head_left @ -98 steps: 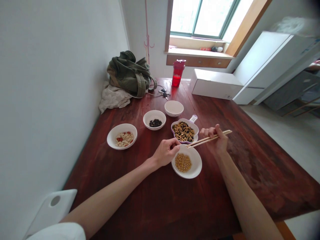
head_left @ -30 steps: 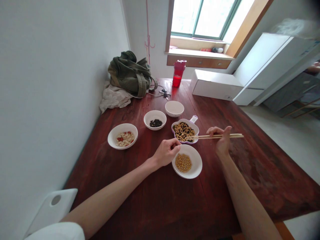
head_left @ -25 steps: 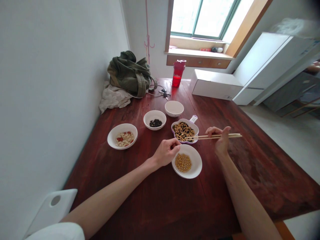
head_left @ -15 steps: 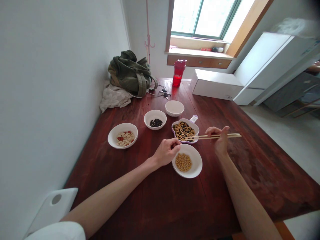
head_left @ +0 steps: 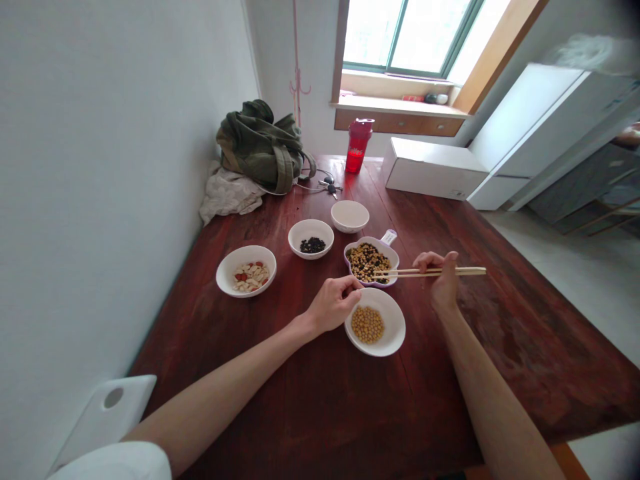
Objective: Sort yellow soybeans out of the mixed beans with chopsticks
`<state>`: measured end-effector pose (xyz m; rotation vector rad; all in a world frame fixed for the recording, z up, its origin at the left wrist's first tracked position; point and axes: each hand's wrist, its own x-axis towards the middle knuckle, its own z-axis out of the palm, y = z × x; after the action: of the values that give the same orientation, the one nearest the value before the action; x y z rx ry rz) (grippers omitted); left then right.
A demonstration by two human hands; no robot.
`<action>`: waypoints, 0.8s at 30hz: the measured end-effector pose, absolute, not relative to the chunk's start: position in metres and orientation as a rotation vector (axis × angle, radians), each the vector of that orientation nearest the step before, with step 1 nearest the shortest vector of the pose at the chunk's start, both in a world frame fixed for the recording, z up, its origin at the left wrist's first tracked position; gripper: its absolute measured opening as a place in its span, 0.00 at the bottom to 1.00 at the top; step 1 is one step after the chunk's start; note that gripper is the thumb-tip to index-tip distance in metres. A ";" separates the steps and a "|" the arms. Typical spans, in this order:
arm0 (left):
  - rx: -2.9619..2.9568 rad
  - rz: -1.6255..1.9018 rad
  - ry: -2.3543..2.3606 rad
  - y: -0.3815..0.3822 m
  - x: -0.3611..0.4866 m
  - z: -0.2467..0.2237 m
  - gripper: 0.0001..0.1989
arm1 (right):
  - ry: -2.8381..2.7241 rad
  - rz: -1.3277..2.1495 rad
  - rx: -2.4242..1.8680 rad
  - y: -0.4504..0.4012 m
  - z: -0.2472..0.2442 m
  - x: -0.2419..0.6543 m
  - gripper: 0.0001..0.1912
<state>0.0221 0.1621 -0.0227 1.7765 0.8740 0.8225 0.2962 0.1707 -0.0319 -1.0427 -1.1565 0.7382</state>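
My right hand (head_left: pixel 443 280) is closed around a pair of wooden chopsticks (head_left: pixel 414 273). Their tips reach among the mixed beans (head_left: pixel 369 260), yellow and black, in a white flower-shaped dish (head_left: pixel 395 260) with a purple rim and short handle. Whether a bean sits between the tips is too small to tell. At the near bowl's upper left edge, my left hand (head_left: pixel 336 303) pinches the rim of this white bowl (head_left: pixel 394 327). Yellow soybeans (head_left: pixel 368 325) lie in its bottom.
Farther left stand a bowl (head_left: pixel 225 270) of pale and reddish nuts and a bowl (head_left: pixel 295 245) of black beans. Behind the dish is another white bowl (head_left: pixel 349 217). A green bag (head_left: pixel 260 147), keys (head_left: pixel 331 189), a red bottle (head_left: pixel 357 147) and a white box (head_left: pixel 433 170) line the table's far end.
The chopsticks and my right hand have shifted very slightly right. My left hand and the bowls look the same.
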 end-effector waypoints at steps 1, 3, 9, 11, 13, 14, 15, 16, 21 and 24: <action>1.778 0.822 0.873 0.162 0.022 -0.023 0.10 | -1.154 0.743 -1.042 0.171 -0.032 0.296 0.40; 1.780 0.820 0.876 0.162 0.022 -0.022 0.10 | -1.151 0.757 -1.040 0.170 -0.031 0.295 0.40; 1.776 0.817 0.885 0.162 0.022 -0.021 0.10 | -1.115 0.802 -1.037 0.168 -0.028 0.293 0.40; 1.775 0.820 0.881 0.162 0.021 -0.021 0.10 | -1.116 0.829 -1.032 0.167 -0.026 0.292 0.40; 1.772 0.822 0.877 0.162 0.021 -0.022 0.10 | -1.115 0.854 -1.035 0.166 -0.024 0.291 0.39; 1.770 0.824 0.876 0.162 0.021 -0.022 0.10 | -1.114 0.860 -1.043 0.165 -0.023 0.291 0.39; 1.767 0.825 0.876 0.162 0.021 -0.022 0.11 | -1.112 0.862 -1.056 0.165 -0.022 0.291 0.39; 1.765 0.826 0.878 0.162 0.021 -0.023 0.11 | -1.111 0.858 -1.070 0.164 -0.022 0.290 0.39; 1.768 0.813 0.888 0.162 0.022 -0.023 0.11 | -1.138 0.830 -1.107 0.164 -0.023 0.291 0.39; 1.768 0.804 0.881 0.162 0.022 -0.023 0.11 | -1.145 0.824 -1.095 0.165 -0.026 0.293 0.39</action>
<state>0.0218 0.1625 -0.0230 1.7680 0.8814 0.8045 0.2928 0.1652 -0.0260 -1.0953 -1.1453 0.8241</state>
